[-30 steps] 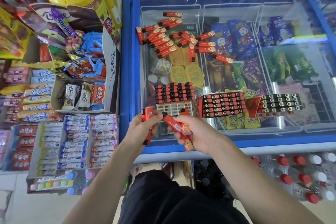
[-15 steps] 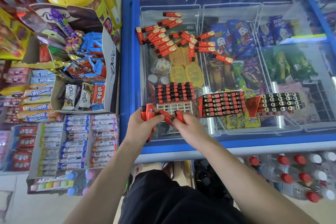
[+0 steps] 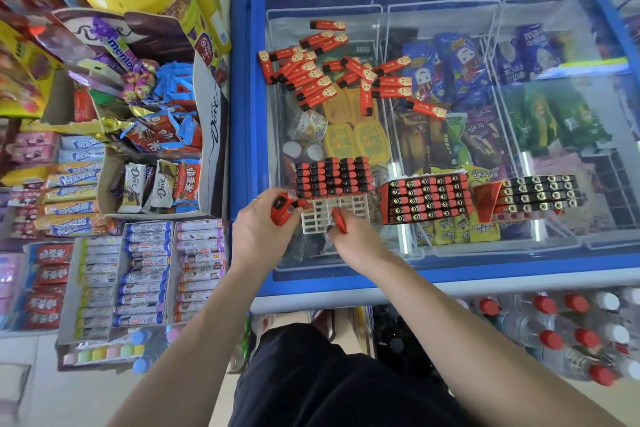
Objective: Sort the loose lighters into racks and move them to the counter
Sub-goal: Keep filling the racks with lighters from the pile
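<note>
A pile of loose red lighters [image 3: 332, 71] lies on the glass lid of the blue freezer [image 3: 242, 135]. Nearer me stands a white rack [image 3: 322, 217], its far rows filled with lighters [image 3: 334, 177] and its near slots empty. My left hand [image 3: 263, 229] grips a small bunch of red lighters [image 3: 282, 210] at the rack's left edge. My right hand [image 3: 349, 236] pinches one red lighter [image 3: 339, 220] over the rack's near slots. Two full racks, one [image 3: 426, 198] and another [image 3: 533, 196], sit to the right.
Boxes of sweets and chocolate [image 3: 152, 135] crowd the shelf left of the freezer. Trays of candy rolls [image 3: 145, 274] lie below them. Water bottles with red caps [image 3: 554, 326] are stacked at the lower right, under the freezer's front edge.
My right hand has turned its lighter and carried it forward from in front of the freezer edge to the rack's empty slots. My left hand has moved slightly forward with its bunch.
</note>
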{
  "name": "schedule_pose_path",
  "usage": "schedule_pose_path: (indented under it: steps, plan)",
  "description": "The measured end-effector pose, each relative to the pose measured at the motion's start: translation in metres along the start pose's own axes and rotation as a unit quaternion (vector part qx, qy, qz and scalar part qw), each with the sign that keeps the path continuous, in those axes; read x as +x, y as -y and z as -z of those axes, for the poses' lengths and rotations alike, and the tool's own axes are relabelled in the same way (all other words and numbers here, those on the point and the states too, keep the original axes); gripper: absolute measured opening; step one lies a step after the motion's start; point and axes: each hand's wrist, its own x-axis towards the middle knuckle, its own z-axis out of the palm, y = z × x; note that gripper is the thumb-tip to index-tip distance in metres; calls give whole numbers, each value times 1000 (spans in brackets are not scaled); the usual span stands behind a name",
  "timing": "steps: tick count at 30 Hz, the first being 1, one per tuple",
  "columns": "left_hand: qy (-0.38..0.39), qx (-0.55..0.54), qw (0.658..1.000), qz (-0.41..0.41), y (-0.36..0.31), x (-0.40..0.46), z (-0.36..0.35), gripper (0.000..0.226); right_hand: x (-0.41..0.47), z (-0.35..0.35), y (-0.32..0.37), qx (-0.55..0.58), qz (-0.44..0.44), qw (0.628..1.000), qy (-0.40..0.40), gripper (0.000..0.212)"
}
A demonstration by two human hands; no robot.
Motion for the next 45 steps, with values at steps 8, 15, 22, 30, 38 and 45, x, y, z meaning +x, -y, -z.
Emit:
schedule_pose_path:
  steps: [8,15,22,30,38,45]
  plan:
    - [-26,76,990,-119,10,0,-4,14,3,0,-4,-33,6,999,2,41]
    - [-32,99,984,-146,9,2,-8,13,5,0,-2,57,-28,998,-3,19]
    - [-21,-104,992,65,-6,-1,-11,15,-2,8,-3,322,-89,943,16,19]
    - [-34,-147,982,112,-19,-3,-8,27,-13,15,-1,426,-96,900,7,19]
    - [46,-145,987,48,-33,-15,1,17,-20,18,9,386,-42,920,45,27]
    - [51,-164,984,38,-35,-14,8,16,-22,19,3,327,-47,943,28,22]
